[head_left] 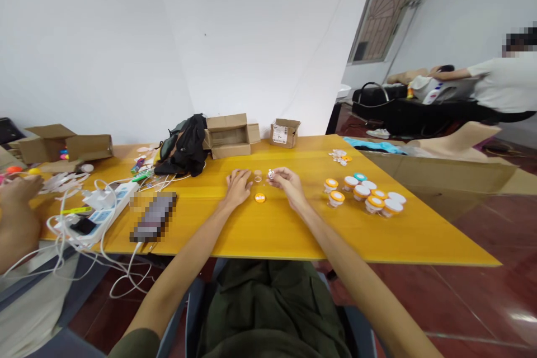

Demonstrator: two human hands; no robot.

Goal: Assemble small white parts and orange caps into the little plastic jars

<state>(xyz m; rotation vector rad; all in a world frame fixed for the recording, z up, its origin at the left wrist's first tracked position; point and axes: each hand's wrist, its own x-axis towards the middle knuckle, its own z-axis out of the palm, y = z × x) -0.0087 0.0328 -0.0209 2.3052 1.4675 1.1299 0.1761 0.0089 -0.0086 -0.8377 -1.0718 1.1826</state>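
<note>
My right hand (288,183) pinches a small white piece with dark marks (271,174) between thumb and fingers, a little above the table. It is too small to name its kind. My left hand (238,188) rests on the tabletop with its fingers stretched forward and nothing visible in them. Between my hands stands a small clear cup (258,177), close to my left fingertips. Nearer to me lies an orange-rimmed lid with a white centre (260,197), apart from both hands.
Several lidded jars (364,193) stand at the right, near small plastic pieces (339,156). Cardboard boxes (229,137) and a black bag (187,148) line the back. At left are a power strip (104,212), cables, a phone (154,217) and another person's hand (19,190).
</note>
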